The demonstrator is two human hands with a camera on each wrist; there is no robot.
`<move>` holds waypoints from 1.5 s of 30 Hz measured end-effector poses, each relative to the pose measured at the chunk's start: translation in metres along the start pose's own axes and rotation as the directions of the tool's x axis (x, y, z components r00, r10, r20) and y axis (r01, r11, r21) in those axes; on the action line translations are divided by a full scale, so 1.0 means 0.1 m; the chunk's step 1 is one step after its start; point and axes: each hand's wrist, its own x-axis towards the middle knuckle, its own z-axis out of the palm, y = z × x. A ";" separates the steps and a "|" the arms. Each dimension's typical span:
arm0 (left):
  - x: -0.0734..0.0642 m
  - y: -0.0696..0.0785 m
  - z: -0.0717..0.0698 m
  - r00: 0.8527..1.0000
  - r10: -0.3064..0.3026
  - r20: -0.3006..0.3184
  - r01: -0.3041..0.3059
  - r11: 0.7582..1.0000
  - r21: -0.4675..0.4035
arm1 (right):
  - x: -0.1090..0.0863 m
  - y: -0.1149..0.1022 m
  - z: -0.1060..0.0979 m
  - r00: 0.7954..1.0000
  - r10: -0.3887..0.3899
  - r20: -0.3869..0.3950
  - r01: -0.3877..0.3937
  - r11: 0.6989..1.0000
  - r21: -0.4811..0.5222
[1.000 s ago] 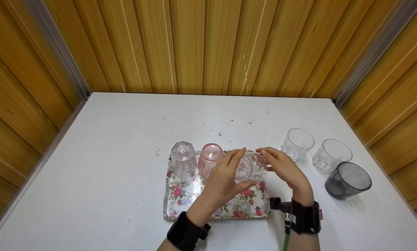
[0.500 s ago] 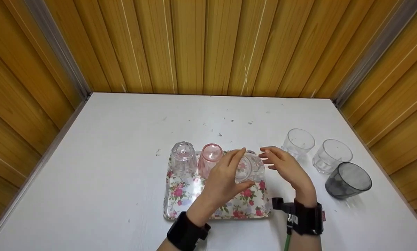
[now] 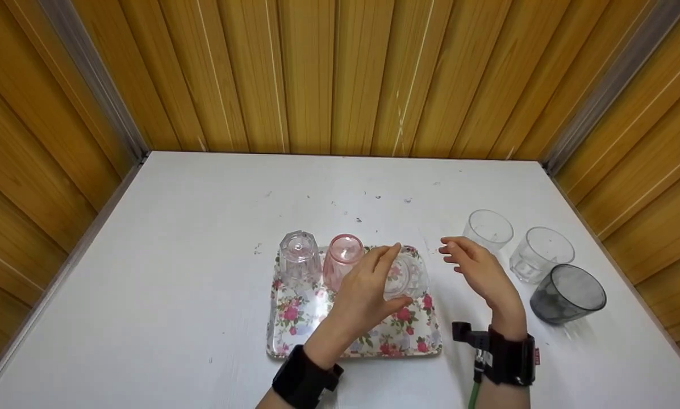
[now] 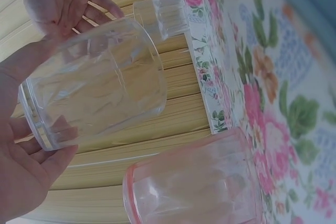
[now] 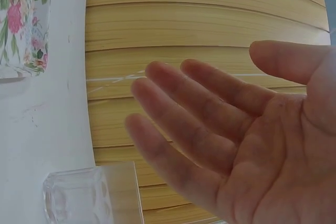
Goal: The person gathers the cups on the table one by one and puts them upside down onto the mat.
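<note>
My left hand (image 3: 362,289) holds a clear glass (image 4: 105,82) near its base end, thumb on one side and fingers on the other. The glass is turned mouth down; in the left wrist view a gap shows between its rim and the flower-patterned tray (image 3: 300,335). Beside it an upside-down pink glass (image 3: 344,258) stands on the tray, and left of that an upside-down clear faceted glass (image 3: 299,258). My right hand (image 3: 479,270) is off to the right of the tray, fingers loosely bent, holding nothing; its bare palm fills much of the right wrist view.
At the right stand two clear glasses, one (image 3: 487,227) partly behind my right hand and another (image 3: 541,255) farther right, both mouth up. A smoky grey glass (image 3: 567,292) is in front of them. Wood-patterned panels (image 3: 340,74) border the white table (image 3: 175,272).
My right hand has drawn away from the clear glass toward the right. The left hand stays in place, still holding that glass, which has shifted slightly left.
</note>
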 end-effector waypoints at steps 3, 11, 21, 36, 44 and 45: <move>0.00 0.00 0.00 1.000 -0.011 0.014 0.011 1.000 -0.003 | -0.01 0.02 -0.05 1.000 0.004 -0.009 -0.004 1.000 -0.001; 0.01 0.00 0.00 0.999 -0.032 0.044 0.032 0.999 -0.011 | -0.07 0.09 -0.22 0.993 0.032 -0.110 -0.041 0.995 -0.087; 0.00 -0.01 0.01 0.996 -0.042 0.078 0.043 0.999 -0.001 | -0.11 0.13 -0.33 0.965 0.098 -0.245 -0.158 0.958 -0.240; -0.03 -0.02 0.03 0.990 -0.051 0.132 0.048 0.998 0.032 | -0.09 0.26 -0.31 0.760 -0.049 -0.649 -0.173 0.946 -0.274; -0.02 -0.03 0.04 0.986 -0.067 0.150 0.064 0.998 0.029 | -0.09 0.29 -0.34 0.749 -0.034 -0.662 -0.214 0.933 -0.290; -0.02 -0.04 0.04 0.985 -0.072 0.155 0.068 0.997 0.028 | -0.09 0.30 -0.34 0.745 -0.038 -0.666 -0.216 0.931 -0.294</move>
